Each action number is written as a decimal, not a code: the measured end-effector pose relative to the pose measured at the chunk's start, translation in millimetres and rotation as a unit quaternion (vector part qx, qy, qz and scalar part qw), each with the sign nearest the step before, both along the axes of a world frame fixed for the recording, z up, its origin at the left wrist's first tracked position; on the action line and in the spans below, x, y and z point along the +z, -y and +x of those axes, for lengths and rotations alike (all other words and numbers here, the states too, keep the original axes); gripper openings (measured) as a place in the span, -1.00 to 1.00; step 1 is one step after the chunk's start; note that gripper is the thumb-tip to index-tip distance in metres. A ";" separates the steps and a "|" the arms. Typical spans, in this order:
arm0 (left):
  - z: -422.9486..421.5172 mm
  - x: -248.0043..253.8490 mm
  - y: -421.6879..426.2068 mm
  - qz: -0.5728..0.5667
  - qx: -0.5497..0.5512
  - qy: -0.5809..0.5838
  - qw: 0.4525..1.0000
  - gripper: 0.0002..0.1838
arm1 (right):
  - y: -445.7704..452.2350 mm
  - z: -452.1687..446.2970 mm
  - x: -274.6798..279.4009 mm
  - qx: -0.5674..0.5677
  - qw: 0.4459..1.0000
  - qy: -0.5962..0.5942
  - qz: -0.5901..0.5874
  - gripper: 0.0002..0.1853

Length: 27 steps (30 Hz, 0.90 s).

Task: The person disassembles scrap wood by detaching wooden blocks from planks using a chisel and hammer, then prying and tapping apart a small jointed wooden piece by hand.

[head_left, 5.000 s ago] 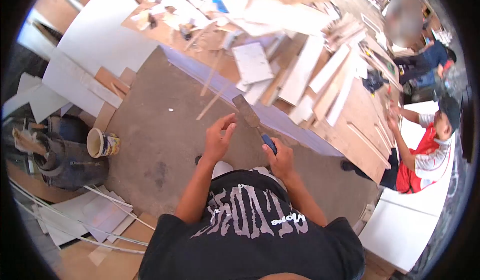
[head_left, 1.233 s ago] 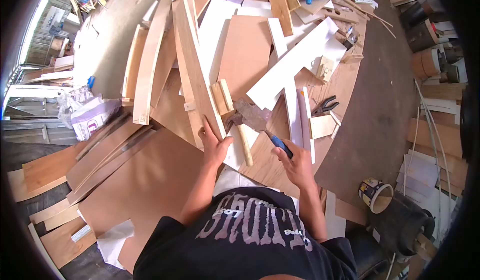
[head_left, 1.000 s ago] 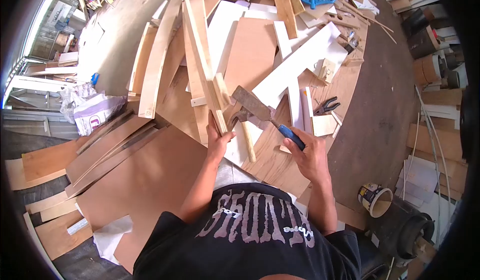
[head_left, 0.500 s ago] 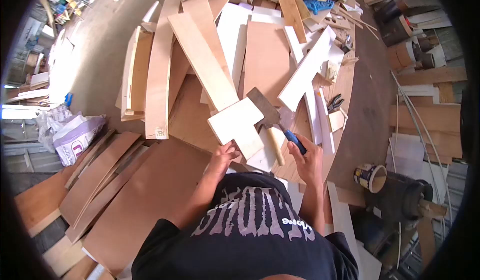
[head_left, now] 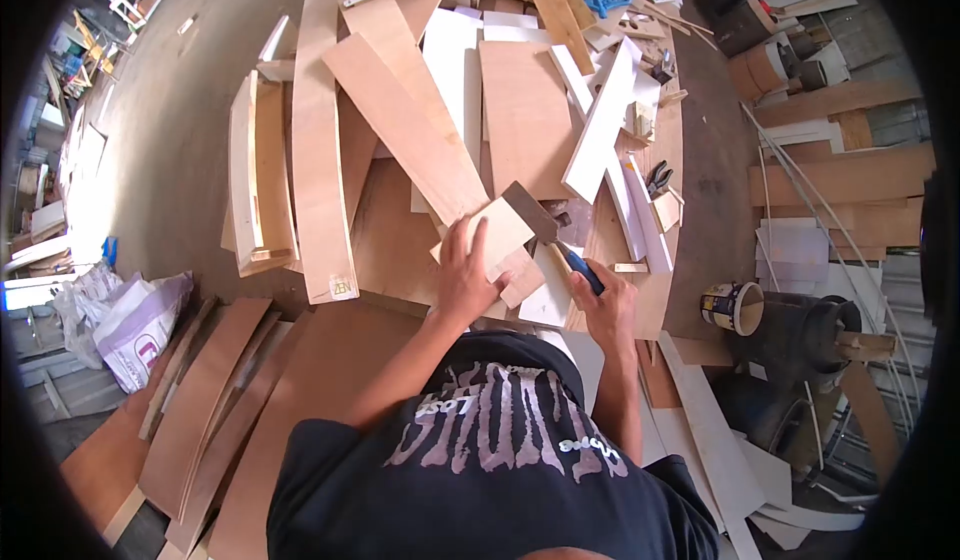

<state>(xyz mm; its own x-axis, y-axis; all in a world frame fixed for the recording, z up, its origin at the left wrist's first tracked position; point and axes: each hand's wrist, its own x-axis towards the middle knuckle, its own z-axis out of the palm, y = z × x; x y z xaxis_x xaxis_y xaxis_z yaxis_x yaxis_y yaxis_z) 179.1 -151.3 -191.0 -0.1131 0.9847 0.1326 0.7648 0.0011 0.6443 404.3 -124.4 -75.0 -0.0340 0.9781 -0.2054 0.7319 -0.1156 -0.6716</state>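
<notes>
My left hand (head_left: 465, 272) lies over a small pale wood board (head_left: 505, 232), fingers across its top and thumb by its lower right side. A tan piece of wood (head_left: 522, 278) sticks out below it. My right hand (head_left: 606, 300) is closed around the blue handle of a broad-bladed tool (head_left: 532, 212); its exact kind is unclear. The flat metal blade points up and left, at the board's upper right edge; whether it touches is hard to tell. A small wood strip (head_left: 630, 268) lies near my right hand.
Long planks (head_left: 405, 125), white boards (head_left: 600, 120) and offcuts cover the worktable. Pliers (head_left: 658, 178) lie at its right side. Brown sheets (head_left: 215, 390) lean at lower left. A bucket (head_left: 732, 308) and a dark machine (head_left: 800, 345) stand at right.
My left hand has moved from the board's lower edge onto its top, and the board has turned. A wood strip that was beside the blade is no longer there. My right hand keeps the tool.
</notes>
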 end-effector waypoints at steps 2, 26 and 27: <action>13.2 -13.4 -32.0 -0.002 -0.057 -0.026 0.998 0.19 | 6.7 10.1 -6.8 -0.017 0.999 0.012 0.045 -0.60; 9.8 60.0 -51.9 0.126 -0.013 0.222 0.967 -0.82 | -42.7 77.7 51.2 -0.011 0.993 -0.067 0.100 -0.61; 11.0 76.1 -49.0 0.120 -0.007 0.310 0.943 -0.83 | -44.6 76.3 53.6 -0.003 0.993 -0.070 0.095 -0.62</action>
